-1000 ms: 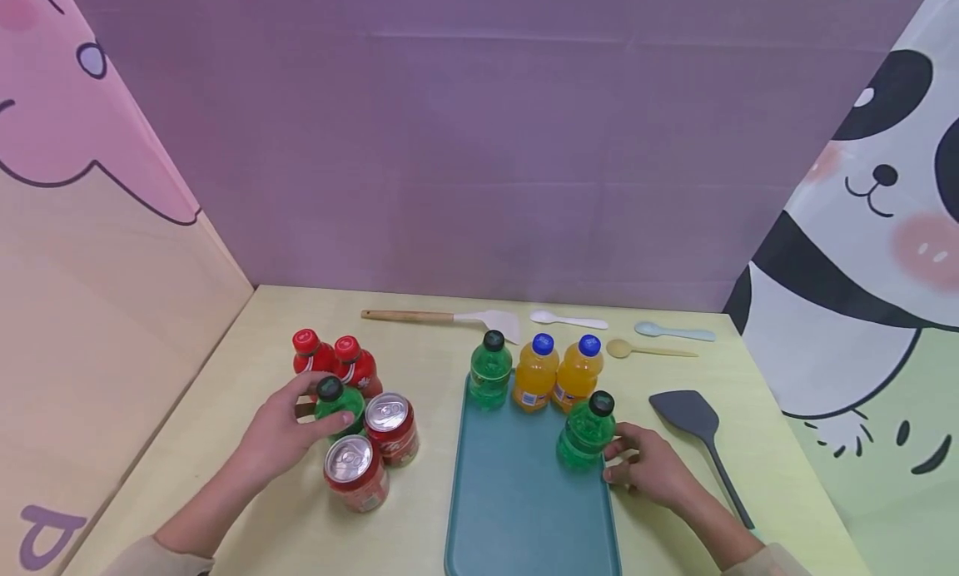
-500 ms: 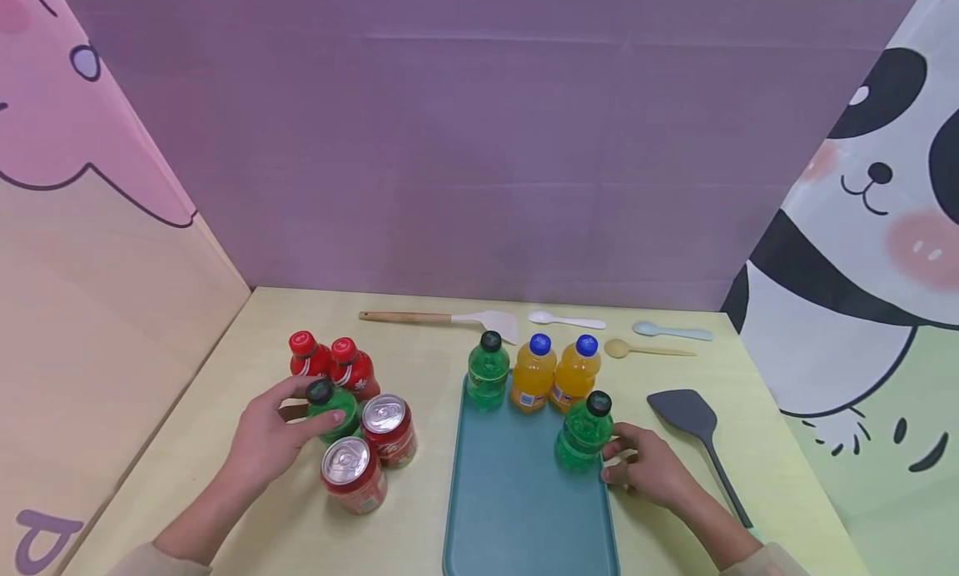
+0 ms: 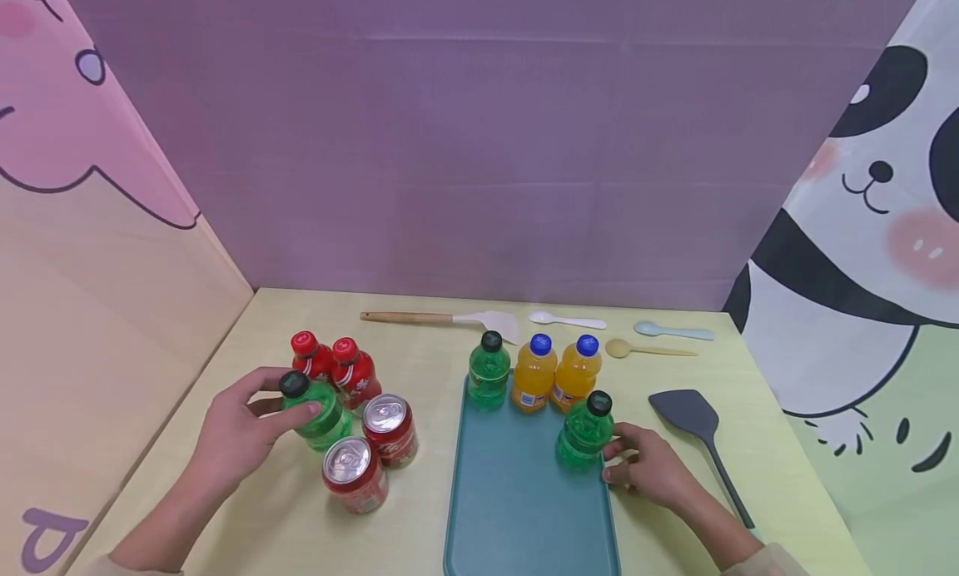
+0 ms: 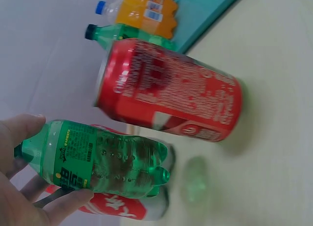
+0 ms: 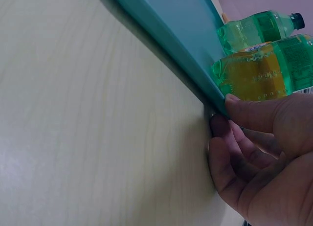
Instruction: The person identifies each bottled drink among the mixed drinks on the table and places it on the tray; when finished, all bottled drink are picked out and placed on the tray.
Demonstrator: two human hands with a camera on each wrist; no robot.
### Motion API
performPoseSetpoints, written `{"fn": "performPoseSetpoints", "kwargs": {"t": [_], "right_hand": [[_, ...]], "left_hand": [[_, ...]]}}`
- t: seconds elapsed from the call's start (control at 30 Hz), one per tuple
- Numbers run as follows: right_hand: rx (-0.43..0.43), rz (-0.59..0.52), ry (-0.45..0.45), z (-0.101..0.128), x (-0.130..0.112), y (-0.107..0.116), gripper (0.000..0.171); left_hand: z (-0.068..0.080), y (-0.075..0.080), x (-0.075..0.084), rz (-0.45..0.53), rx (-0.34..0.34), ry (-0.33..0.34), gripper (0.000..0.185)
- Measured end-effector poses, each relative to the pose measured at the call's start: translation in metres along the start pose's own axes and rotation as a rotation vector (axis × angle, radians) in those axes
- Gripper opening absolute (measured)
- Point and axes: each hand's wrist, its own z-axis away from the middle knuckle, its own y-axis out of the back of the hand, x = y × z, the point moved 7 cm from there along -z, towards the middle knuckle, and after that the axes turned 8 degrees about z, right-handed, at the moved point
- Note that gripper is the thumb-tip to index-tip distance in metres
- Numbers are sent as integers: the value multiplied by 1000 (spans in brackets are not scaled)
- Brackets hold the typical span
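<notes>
My left hand (image 3: 270,409) grips a green bottle (image 3: 318,414) with a black cap, held just off the table and tilted left. The left wrist view shows this bottle (image 4: 102,160) clear of the tabletop, in front of a red can (image 4: 171,96). My right hand (image 3: 614,455) rests on the table at the right rim of the teal tray (image 3: 517,509), fingers loosely curled. Its thumb lies close beside a second green bottle (image 3: 584,434) that stands on the tray. In the right wrist view the right hand (image 5: 244,138) touches the tray rim (image 5: 181,35).
Two red bottles (image 3: 333,361) and two red cans (image 3: 390,430) (image 3: 354,474) stand by the left hand. A green bottle (image 3: 489,372) and two orange bottles (image 3: 554,376) stand at the tray's far end. A grey spatula (image 3: 693,418), a wooden-handled spatula (image 3: 449,318) and three spoons (image 3: 648,350) lie beyond.
My left hand has raised the green bottle off the table and drawn it left, away from the cans, tilting it. The right hand has stayed in place.
</notes>
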Motion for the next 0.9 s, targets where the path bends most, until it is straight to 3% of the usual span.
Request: {"fn": "performPoseSetpoints", "kwargs": {"t": [0.27, 0.53, 0.73, 0.9], "right_hand": [[5, 1, -1, -1, 1, 0, 58], [3, 4, -1, 1, -1, 0, 55], [5, 5, -5, 1, -1, 1, 55], [7, 12, -1, 1, -1, 1, 54]], "left_hand": [[4, 15, 27, -15, 29, -72, 48], [10, 16, 65, -12, 4, -150, 44], [10, 5, 96, 11, -32, -211, 41], [6, -21, 115, 65, -121, -216, 38]]}}
